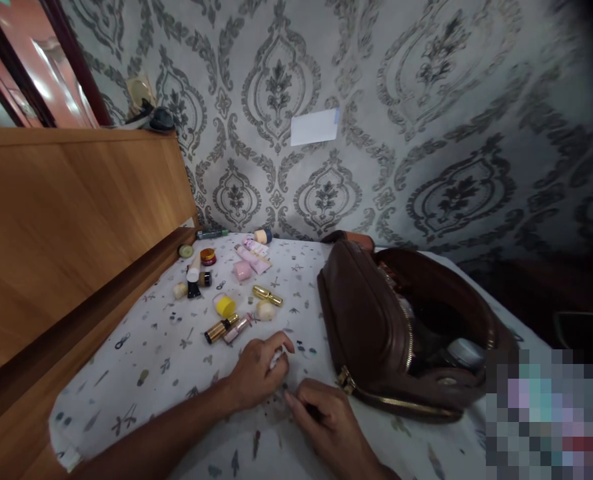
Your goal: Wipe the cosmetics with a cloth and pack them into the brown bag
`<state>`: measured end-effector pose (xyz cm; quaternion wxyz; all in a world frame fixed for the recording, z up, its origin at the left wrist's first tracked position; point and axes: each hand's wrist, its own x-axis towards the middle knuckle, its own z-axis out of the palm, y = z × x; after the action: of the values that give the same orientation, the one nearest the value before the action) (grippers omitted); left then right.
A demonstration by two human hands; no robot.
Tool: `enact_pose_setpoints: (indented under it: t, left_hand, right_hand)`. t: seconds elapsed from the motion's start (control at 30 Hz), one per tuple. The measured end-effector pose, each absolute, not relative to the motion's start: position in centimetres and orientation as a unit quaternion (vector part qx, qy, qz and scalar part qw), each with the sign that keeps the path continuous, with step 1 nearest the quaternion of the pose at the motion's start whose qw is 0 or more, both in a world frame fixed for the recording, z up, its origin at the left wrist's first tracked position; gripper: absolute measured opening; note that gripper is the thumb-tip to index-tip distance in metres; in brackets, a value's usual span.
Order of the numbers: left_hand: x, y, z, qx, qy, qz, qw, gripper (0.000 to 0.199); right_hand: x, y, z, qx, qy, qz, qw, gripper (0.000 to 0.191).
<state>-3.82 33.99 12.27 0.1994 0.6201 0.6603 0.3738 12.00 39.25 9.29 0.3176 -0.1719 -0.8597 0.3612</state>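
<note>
My left hand [260,371] is over the front of the cloth-covered table, its fingers curled round a small whitish object [277,360] whose kind is mostly hidden. Close by on the right, my right hand [324,417] is closed with thumb against fingers; what it holds, if anything, is hidden. Past my left hand lie a pink tube [237,329], a gold-and-black lipstick tube [221,328], a yellow-lidded jar [225,306], a cream-coloured round jar [265,311] and a gold lipstick tube [267,295]. Beside my right hand stands an open brown handbag [364,313] with a gold zip.
Farther back are a pink jar [242,270], pink squeeze tubes [254,259], a red-amber jar [208,257] and a black-capped tube [193,272]. A wooden panel [76,200] borders the left side. Patterned wallpaper [281,87] rises behind the patterned cloth [161,360].
</note>
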Motion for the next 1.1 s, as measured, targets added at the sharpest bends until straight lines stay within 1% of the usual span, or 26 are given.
enact_pose_setpoints:
  t: [0.17, 0.43, 0.7, 0.97, 1.1]
  left_hand:
    - [-3.6, 34.0, 12.3, 0.617, 0.673, 0.363, 0.187, 0.023]
    - [-3.9, 34.1, 12.1, 0.621, 0.676, 0.351, 0.186, 0.021]
    - [-4.8, 34.4, 10.9, 0.645, 0.667, 0.336, 0.160, 0.023]
    - [-5.3, 34.8, 11.4, 0.647, 0.676, 0.321, 0.144, 0.025]
    - [-5.2, 34.8, 11.5, 0.647, 0.685, 0.303, 0.140, 0.027]
  right_hand:
    - [12.1, 38.9, 9.6, -0.181, -0.851, 0.372, 0.323, 0.043]
    - [12.3, 38.7, 9.7, -0.195, -0.838, 0.393, 0.323, 0.044]
    - [12.3, 39.1, 9.6, -0.186, -0.885, 0.316, 0.285, 0.040]
    - [12.5, 39.3, 9.6, -0.150, -0.917, 0.239, 0.281, 0.033]
    - [12.6, 39.3, 9.9, -0.137, -0.928, 0.216, 0.269, 0.034]
